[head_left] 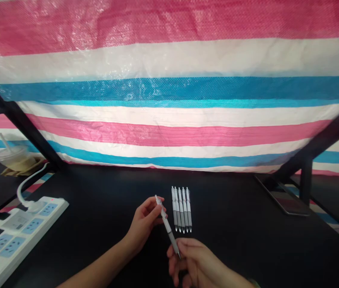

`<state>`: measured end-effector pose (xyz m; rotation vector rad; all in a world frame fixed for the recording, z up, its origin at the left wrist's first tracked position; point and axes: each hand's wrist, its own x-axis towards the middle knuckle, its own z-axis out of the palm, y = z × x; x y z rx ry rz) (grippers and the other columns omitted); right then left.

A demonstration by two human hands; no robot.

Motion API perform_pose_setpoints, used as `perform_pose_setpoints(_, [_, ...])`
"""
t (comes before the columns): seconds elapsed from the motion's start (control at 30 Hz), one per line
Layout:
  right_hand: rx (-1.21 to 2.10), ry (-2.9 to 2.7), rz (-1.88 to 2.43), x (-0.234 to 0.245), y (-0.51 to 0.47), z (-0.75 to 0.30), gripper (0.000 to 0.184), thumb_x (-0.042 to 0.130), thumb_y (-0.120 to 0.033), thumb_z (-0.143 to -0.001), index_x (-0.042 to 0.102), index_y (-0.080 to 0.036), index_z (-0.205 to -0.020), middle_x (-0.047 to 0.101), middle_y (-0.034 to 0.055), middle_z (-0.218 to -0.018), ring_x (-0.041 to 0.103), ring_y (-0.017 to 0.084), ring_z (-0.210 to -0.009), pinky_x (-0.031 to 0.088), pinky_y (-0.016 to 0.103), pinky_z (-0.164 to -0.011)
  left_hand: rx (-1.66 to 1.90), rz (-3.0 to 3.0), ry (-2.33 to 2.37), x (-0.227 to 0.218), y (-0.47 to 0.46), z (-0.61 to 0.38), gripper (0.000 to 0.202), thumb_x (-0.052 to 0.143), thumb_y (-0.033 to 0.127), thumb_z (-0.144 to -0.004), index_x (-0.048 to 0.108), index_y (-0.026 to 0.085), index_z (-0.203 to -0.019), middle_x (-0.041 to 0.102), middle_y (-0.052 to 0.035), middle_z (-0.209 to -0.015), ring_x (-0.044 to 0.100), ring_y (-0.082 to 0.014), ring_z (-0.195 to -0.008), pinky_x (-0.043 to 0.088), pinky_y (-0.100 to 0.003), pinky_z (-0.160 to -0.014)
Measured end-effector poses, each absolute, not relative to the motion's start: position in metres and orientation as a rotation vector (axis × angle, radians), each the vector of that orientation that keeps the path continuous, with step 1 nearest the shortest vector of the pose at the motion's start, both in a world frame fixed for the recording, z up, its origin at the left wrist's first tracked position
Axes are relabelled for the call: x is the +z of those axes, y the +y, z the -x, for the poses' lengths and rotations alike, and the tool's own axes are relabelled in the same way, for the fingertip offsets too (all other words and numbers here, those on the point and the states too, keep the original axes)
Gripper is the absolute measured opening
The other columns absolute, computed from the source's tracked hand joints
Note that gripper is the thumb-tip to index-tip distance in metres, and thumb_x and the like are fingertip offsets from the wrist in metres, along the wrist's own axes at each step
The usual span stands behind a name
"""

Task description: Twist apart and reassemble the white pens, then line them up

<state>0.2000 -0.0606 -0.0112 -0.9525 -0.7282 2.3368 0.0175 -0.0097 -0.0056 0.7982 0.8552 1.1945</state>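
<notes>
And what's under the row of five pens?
Black tabletop shows around the row of pens; whatever lies directly beneath their barrels is covered, so I can't see it.

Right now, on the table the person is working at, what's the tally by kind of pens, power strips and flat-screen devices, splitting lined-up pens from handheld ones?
White-and-grey pens in a row: 5
Pen held by left hand and right hand: 1
Power strip: 1
Tablet or phone: 1
Total: 8

Blk. table (232,228) bears 5 wht./gry. pens (182,209) in row nr. ctr.; wht. power strip (12,247) lies L. side; flat dark device (291,199), R. side.
</notes>
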Motion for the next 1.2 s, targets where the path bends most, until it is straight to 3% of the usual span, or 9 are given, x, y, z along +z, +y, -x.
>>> perform_pose_setpoints(0.23, [2.337,-0.793,0.929,-0.013,-0.059,-0.200,0.040,0.074,-0.048,-0.077,0.054,-0.015,-0.086,0.068,0.0036,-0.068,0.064,0.012,-0.054,0.041,0.017,-0.042,1.196,-0.795,0.856,-0.004,-0.011,-0.018,0.026,0.076,0.034,-0.079,0.072,0.020,-0.101,0.066,-0.0031,-0.080,0.062,-0.0151,-0.073,0.051,-0.026,-0.066])
perform_pose_setpoints(0.37, [2.335,-0.729,0.943,-0.015,-0.061,-0.200,0.050,0.068,-0.057,-0.079,0.057,-0.012,-0.100,0.069,0.0055,-0.071,0.066,0.014,-0.058,0.044,0.018,-0.044,1.210,-0.792,0.865,-0.005,-0.011,-0.018,0.028,0.077,0.035,-0.079,0.072,0.020,-0.102,0.066,-0.0038,-0.081,0.062,-0.0154,-0.074,0.052,-0.027,-0.068])
perform_pose_setpoints(0.53, [2.311,-0.826,0.945,-0.022,-0.062,-0.200,0.041,0.074,-0.051,-0.077,0.051,-0.018,-0.086,0.066,-0.0001,-0.062,0.058,0.009,-0.049,0.037,0.016,-0.041,1.202,-0.780,0.848,-0.004,-0.011,-0.019,0.029,0.077,0.036,-0.079,0.072,0.020,-0.103,0.066,-0.0040,-0.082,0.062,-0.0161,-0.075,0.051,-0.027,-0.069])
perform_pose_setpoints(0.77, [2.324,-0.805,0.976,-0.027,-0.062,-0.199,0.044,0.073,-0.055,-0.075,0.058,-0.014,-0.081,0.062,-0.0002,-0.053,0.051,0.007,-0.039,0.031,0.017,-0.038,1.180,-0.775,0.784,-0.007,-0.012,-0.021,0.027,0.075,0.034,-0.081,0.072,0.019,-0.103,0.065,-0.0042,-0.082,0.061,-0.0153,-0.076,0.050,-0.028,-0.073])
perform_pose_setpoints(0.87, [2.321,-0.769,0.952,-0.018,-0.061,-0.200,0.042,0.071,-0.052,-0.078,0.064,-0.011,-0.086,0.069,0.0060,-0.064,0.061,0.011,-0.051,0.040,0.020,-0.046,1.181,-0.781,0.860,-0.007,-0.012,-0.022,0.032,0.075,0.035,-0.081,0.072,0.018,-0.108,0.066,-0.0044,-0.083,0.061,-0.0150,-0.076,0.050,-0.027,-0.072])
perform_pose_setpoints(0.97, [2.348,-0.664,0.853,-0.005,-0.061,-0.201,0.040,0.072,-0.040,-0.077,0.068,-0.008,-0.101,0.074,0.0136,-0.088,0.071,0.021,-0.079,0.050,0.030,-0.068,1.189,-0.824,0.954,-0.005,-0.012,-0.022,0.047,0.076,0.037,-0.079,0.065,0.021,-0.122,0.067,-0.0028,-0.080,0.062,-0.0148,-0.072,0.050,-0.025,-0.068])
perform_pose_setpoints(1.03, [2.369,-0.615,0.799,0.000,-0.061,-0.201,0.039,0.073,-0.031,-0.076,0.069,-0.007,-0.106,0.074,0.0169,-0.098,0.070,0.026,-0.091,0.049,0.037,-0.079,1.195,-0.877,0.975,-0.004,-0.012,-0.022,0.052,0.077,0.037,-0.078,0.060,0.024,-0.126,0.068,-0.0009,-0.077,0.063,-0.0146,-0.069,0.050,-0.025,-0.065])
perform_pose_setpoints(1.2, [2.398,-0.561,0.761,0.001,-0.059,-0.203,0.041,0.069,-0.024,-0.074,0.069,-0.003,-0.110,0.073,0.0212,-0.102,0.070,0.029,-0.094,0.047,0.042,-0.086,1.177,-1.001,0.971,-0.005,-0.012,-0.023,0.033,0.076,0.034,-0.078,0.062,0.021,-0.104,0.069,-0.0013,-0.073,0.064,-0.0155,-0.067,0.051,-0.025,-0.063])
